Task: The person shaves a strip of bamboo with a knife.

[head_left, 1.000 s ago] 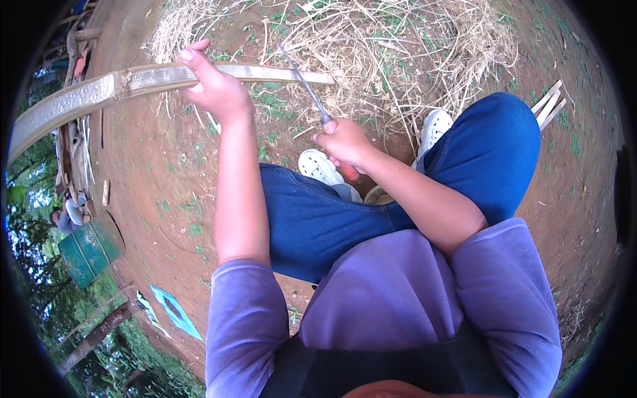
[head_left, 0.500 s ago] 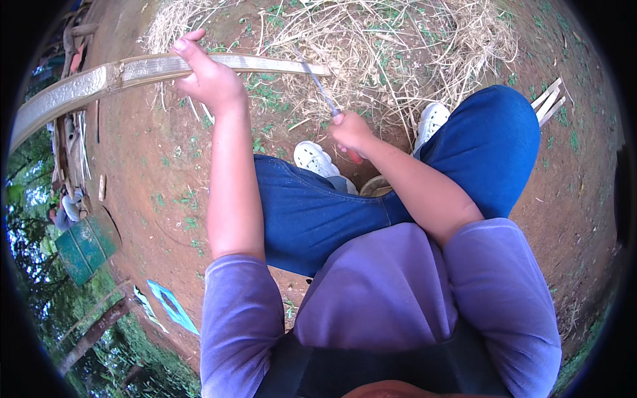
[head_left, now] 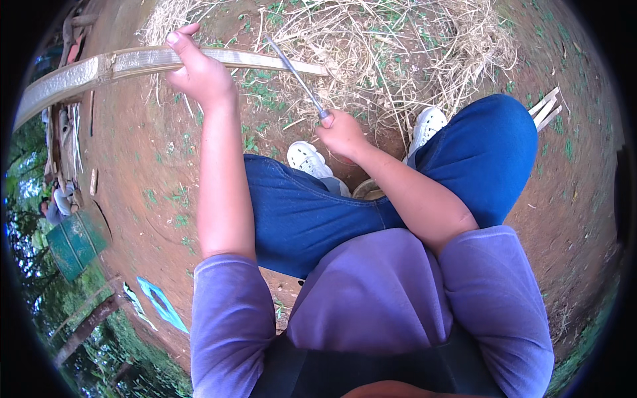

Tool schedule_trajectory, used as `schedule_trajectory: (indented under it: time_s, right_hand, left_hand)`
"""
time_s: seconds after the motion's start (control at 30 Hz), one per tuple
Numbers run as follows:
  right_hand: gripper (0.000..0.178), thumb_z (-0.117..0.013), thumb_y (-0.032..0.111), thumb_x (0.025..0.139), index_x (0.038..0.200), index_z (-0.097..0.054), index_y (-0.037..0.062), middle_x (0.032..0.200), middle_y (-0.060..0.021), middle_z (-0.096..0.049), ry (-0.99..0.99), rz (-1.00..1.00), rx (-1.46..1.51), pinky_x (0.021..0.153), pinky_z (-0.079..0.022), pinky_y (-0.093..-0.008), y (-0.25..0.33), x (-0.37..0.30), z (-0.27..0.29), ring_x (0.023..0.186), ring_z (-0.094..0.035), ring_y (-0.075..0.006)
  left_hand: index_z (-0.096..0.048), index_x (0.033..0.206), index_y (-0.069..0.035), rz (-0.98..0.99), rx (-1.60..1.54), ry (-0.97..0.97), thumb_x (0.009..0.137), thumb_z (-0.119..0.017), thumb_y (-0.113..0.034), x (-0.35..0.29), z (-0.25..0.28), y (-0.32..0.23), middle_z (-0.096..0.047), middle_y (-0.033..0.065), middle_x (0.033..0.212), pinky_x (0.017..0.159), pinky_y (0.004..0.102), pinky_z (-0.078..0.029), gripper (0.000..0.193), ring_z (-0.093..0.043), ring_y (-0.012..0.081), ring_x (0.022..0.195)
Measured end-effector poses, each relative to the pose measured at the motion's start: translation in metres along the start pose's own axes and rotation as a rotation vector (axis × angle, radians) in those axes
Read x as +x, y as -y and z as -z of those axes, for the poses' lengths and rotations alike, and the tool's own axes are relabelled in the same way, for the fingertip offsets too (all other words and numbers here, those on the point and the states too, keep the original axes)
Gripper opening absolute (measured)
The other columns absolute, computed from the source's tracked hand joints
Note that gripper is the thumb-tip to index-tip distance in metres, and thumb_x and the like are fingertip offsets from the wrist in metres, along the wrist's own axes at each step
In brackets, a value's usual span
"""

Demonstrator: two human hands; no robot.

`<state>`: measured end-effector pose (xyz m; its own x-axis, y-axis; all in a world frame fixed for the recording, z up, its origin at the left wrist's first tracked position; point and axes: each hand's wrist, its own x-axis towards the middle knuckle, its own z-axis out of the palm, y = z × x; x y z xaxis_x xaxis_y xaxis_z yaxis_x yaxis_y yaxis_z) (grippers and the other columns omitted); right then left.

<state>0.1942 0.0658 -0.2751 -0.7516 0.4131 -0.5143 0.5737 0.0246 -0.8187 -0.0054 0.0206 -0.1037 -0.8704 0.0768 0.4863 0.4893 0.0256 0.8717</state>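
A long split-bamboo strip, pale on its inner face and marked by a node, stretches from the far left to the straw ahead. My left hand is closed round it, thumb and one finger showing beyond its far edge. In my closed right hand is a knife with a long, thin blade. The blade slants forward and left, crossing the strip between my left hand and the strip's right end. Whether it touches the strip I cannot tell. My fingers hide most of the knife's handle.
Straw-like shavings lie ahead on the brown dirt. My bent legs in blue trousers and white shoes are below the strip. Several pale split pieces lie at right. At left are a green panel and a person.
The knife has moved left, its tip now farther past the strip's far edge. Both hands have shifted slightly left, and the strip appears a little higher at left.
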Motion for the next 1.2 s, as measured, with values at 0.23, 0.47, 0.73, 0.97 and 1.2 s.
schedule_trajectory:
  time_s: [0.23, 0.47, 0.73, 0.97, 1.2]
  right_hand:
    - [0.015, -0.060, 0.017, 0.087, 0.087, -0.063, 0.0031, 0.065, -0.0133, -0.062, 0.100, -0.313, 0.119, 0.053, -0.051, -0.0396, -0.006, 0.007, 0.003, 0.050, -0.062, -0.0226]
    - [0.010, -0.057, 0.011, 0.089, 0.083, -0.061, 0.0043, 0.061, -0.0082, -0.060, 0.161, -0.366, 0.135, 0.048, -0.048, -0.0366, -0.058, 0.027, 0.011, 0.048, -0.060, -0.0189]
    - [0.021, -0.057, 0.019, 0.092, 0.092, -0.063, -0.0003, 0.069, -0.0127, -0.066, 0.187, -0.315, 0.149, 0.052, -0.053, -0.0361, -0.045, 0.023, 0.012, 0.054, -0.064, -0.0199]
    - [0.013, -0.061, 0.011, 0.093, 0.082, -0.054, 0.0073, 0.070, -0.0041, -0.056, 0.239, -0.498, 0.609, 0.049, -0.050, -0.0318, -0.023, 0.017, 0.004, 0.055, -0.057, -0.0145]
    - [0.017, -0.067, 0.018, 0.087, 0.084, -0.054, 0.0087, 0.068, -0.0047, -0.058, 0.154, -0.035, 0.112, 0.054, -0.051, -0.0324, 0.042, 0.001, 0.009, 0.057, -0.059, -0.0145]
  left_hand:
    - [-0.067, 0.093, 0.003, -0.022, -0.025, -0.018, 0.107, -0.048, -0.038, -0.001, 0.001, 0.001, -0.043, -0.0024, 0.082, 0.084, 0.0301, -0.039, 0.048, -0.043, 0.0116, 0.081]
    - [-0.069, 0.093, 0.004, -0.025, -0.017, -0.025, 0.107, -0.048, -0.038, 0.004, -0.003, 0.005, -0.047, -0.0010, 0.085, 0.085, 0.0321, -0.040, 0.049, -0.046, 0.0132, 0.083]
    - [-0.067, 0.090, 0.002, -0.021, 0.030, -0.002, 0.107, -0.047, -0.042, 0.004, 0.001, 0.006, -0.057, 0.0030, 0.088, 0.080, 0.0311, -0.040, 0.051, -0.049, 0.0129, 0.084]
    - [-0.068, 0.094, 0.005, 0.016, 0.010, 0.018, 0.107, -0.049, -0.037, 0.005, 0.001, 0.003, -0.049, -0.0002, 0.085, 0.091, 0.0330, -0.041, 0.047, -0.048, 0.0131, 0.085]
    - [-0.067, 0.091, 0.003, -0.055, 0.014, 0.033, 0.107, -0.046, -0.040, 0.008, 0.001, 0.012, -0.047, -0.0031, 0.078, 0.071, 0.0285, -0.036, 0.050, -0.044, 0.0095, 0.075]
